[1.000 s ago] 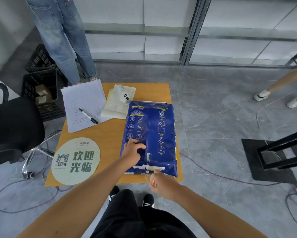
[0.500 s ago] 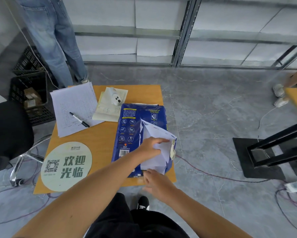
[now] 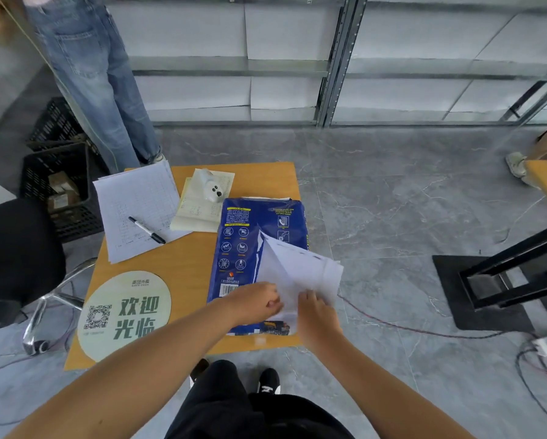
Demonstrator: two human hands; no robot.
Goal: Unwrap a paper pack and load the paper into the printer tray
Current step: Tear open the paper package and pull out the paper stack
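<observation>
Head view: both hands' fingers (image 3: 273,304) pinch paper pack (image 3: 259,223) flap (image 3: 300,270); pen (image 3: 147,230) nearby.

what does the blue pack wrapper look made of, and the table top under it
Blue pack wrapper: looks like printed coated paper, slight sheen, its peeled flap white inside and creased stiffly.
Table top: orange-tan wood-grain surface, probably laminate; smooth, faint streaks, thin flat edge.

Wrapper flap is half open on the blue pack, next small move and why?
Probably keep peeling the white flap toward the far end: both the left hand and right hand pinch it, yet the blue paper pack is still mostly wrapped.
</observation>
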